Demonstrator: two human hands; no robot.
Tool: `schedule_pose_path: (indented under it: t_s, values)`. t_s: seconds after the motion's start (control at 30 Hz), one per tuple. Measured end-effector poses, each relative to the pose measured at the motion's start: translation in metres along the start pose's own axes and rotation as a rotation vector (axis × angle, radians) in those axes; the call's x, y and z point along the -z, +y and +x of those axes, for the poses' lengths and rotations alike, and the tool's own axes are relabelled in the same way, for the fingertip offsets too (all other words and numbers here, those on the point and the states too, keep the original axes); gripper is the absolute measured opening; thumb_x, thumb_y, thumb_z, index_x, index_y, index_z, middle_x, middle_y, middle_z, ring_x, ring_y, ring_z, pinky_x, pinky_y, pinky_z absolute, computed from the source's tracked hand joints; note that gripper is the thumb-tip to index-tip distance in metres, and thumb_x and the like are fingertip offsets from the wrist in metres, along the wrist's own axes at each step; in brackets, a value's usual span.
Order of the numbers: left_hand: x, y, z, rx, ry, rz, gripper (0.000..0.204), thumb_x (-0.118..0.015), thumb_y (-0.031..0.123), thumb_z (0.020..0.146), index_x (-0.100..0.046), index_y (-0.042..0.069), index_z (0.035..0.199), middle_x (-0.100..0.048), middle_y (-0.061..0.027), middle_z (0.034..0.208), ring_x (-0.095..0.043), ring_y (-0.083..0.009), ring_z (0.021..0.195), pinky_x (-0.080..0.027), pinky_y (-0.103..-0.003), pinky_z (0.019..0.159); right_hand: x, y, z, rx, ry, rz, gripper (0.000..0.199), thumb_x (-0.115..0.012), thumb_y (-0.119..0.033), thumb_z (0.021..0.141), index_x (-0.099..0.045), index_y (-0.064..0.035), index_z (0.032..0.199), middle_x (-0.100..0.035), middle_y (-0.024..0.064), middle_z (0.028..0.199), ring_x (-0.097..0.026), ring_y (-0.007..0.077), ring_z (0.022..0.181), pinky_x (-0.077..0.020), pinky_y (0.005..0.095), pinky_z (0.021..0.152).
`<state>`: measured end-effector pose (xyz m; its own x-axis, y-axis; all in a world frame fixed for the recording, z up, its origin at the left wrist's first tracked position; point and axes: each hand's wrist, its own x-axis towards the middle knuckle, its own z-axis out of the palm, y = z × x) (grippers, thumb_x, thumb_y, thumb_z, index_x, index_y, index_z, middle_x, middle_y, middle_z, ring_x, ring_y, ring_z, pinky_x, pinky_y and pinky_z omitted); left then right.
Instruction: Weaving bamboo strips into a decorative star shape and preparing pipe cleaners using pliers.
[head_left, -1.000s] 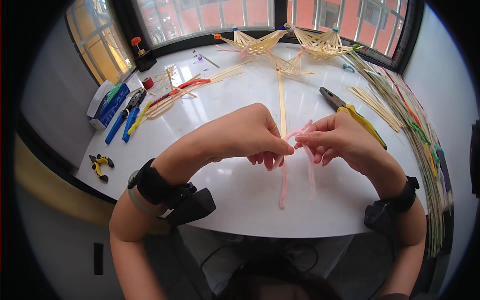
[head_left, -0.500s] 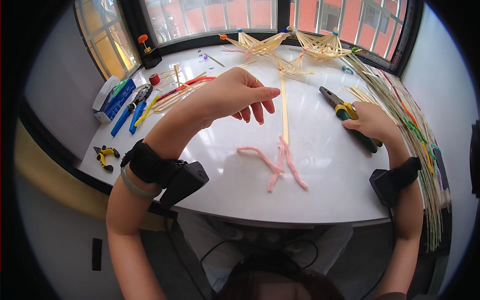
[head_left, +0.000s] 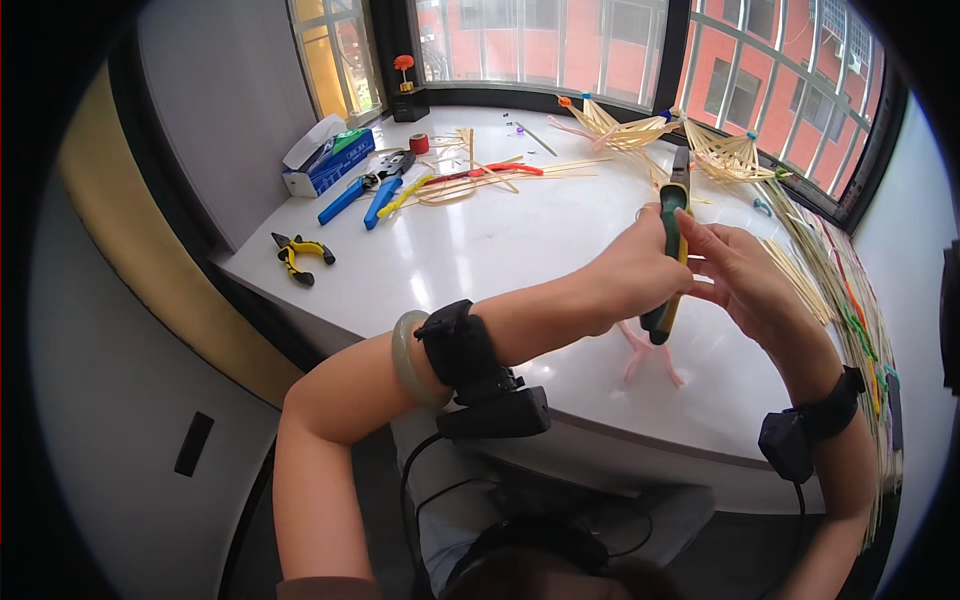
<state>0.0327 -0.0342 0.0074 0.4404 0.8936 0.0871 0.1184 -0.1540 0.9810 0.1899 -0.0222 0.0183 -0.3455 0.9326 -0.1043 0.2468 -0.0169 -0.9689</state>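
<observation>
A pair of pliers with dark jaws and green-and-yellow handles is held up over the table, jaws pointing away from me. My left hand is closed against the handles from the left. From the other side, the thumb and fingertips of my right hand grip the handles too. Below and behind the pliers, a pink fuzzy stem with spread ends lies on the white table. My hands and the pliers hide the flat strip beyond it.
At left on the table are blue-handled pliers, small yellow-and-black pliers and a tissue box. Fan-shaped woven strips lie by the window. Long thin stalks line the right edge. A red flower ornament stands far left.
My right hand has lifted the pliers off the table toward the middle. My left hand has moved right and closed on them. The view has turned left.
</observation>
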Motion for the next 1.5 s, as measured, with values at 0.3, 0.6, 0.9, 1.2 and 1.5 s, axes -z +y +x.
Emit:
schedule_pose_path:
  t_s: [0.3,0.6,0.9,1.2,1.5]
  values:
    - [0.199,0.007,-0.106,0.206,0.554,-0.023,0.042,-0.055,0.006,0.078,-0.039,-0.006,0.115,-0.058,-0.0199,0.093,-0.066,-0.0327,0.074,-0.057,-0.029,0.060,0.002,-0.003,-0.030,0.126,-0.131,-0.213,0.041,-0.049,-0.037,0.090,-0.054,-0.0015,0.110,-0.053,0.0102,0.112,-0.057,0.0202,0.098,-0.0538,0.0310,0.072]
    - [0.365,-0.018,-0.218,0.502,0.783,0.196,0.040,-0.051,0.015,0.079,-0.045,0.002,0.116,-0.060,-0.0118,0.083,-0.066,-0.0272,0.063,-0.051,-0.025,0.048,0.012,0.006,-0.035,0.077,-0.137,-0.157,0.035,-0.053,-0.029,0.088,-0.055,-0.0011,0.108,-0.055,0.0098,0.107,-0.058,0.0192,0.096,-0.0528,0.0300,0.073]
    - [0.411,-0.067,-0.225,0.700,0.881,0.526,0.034,-0.057,0.016,0.077,-0.057,0.009,0.110,-0.061,-0.0028,0.076,-0.056,-0.0143,0.071,-0.045,-0.031,0.072,0.017,0.011,-0.045,0.020,-0.070,-0.112,0.033,-0.054,-0.025,0.087,-0.055,0.0003,0.108,-0.056,0.0115,0.104,-0.061,0.0195,0.090,-0.0527,0.0289,0.072]
    - [0.421,-0.096,-0.203,0.703,0.904,1.130,0.034,-0.069,0.012,0.071,-0.064,0.008,0.105,-0.066,-0.0092,0.092,-0.061,-0.0159,0.083,-0.047,-0.030,0.075,0.020,0.018,-0.055,-0.024,-0.063,-0.086,0.027,-0.053,-0.020,0.087,-0.056,0.0006,0.104,-0.058,0.0092,0.100,-0.061,0.0172,0.087,-0.0529,0.0276,0.069]
    - [0.325,-0.043,-0.157,0.713,0.500,0.749,0.053,-0.069,0.029,0.069,-0.055,0.007,0.116,-0.062,-0.0105,0.098,-0.059,-0.0155,0.060,-0.051,-0.028,0.054,0.024,0.017,-0.061,-0.007,-0.119,-0.093,0.026,-0.053,-0.020,0.087,-0.058,0.0015,0.100,-0.060,0.0093,0.097,-0.062,0.0169,0.085,-0.0525,0.0274,0.070]
